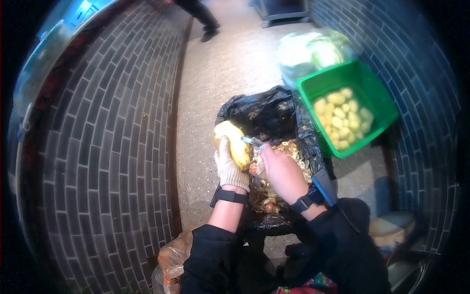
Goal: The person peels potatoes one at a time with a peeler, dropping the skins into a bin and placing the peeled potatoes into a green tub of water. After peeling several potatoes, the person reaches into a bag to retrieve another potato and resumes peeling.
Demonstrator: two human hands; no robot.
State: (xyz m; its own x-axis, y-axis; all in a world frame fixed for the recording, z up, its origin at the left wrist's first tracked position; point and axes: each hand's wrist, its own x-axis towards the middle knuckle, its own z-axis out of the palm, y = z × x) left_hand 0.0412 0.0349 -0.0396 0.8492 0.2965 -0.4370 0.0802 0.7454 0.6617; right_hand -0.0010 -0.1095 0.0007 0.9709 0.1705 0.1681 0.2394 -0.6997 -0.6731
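Observation:
My left hand point(228, 164), in a knitted white glove, is wrapped round a large pale yellow potato point(233, 139) with some brown skin on its lower end. My bare right hand point(280, 169) grips a peeler point(252, 141), whose metal head is at the potato's right side. Both hands are over a bin lined with a black plastic bag point(254, 104). Peelings point(268, 198) lie inside it, below and between my hands.
A green crate point(384, 115) holding several peeled potatoes point(342, 117) stands at the right, beside a clear plastic bag point(313, 51) of pale green contents. Tiled walls flank both sides. A person's leg point(198, 12) and a wheeled cart point(281, 12) are at the top.

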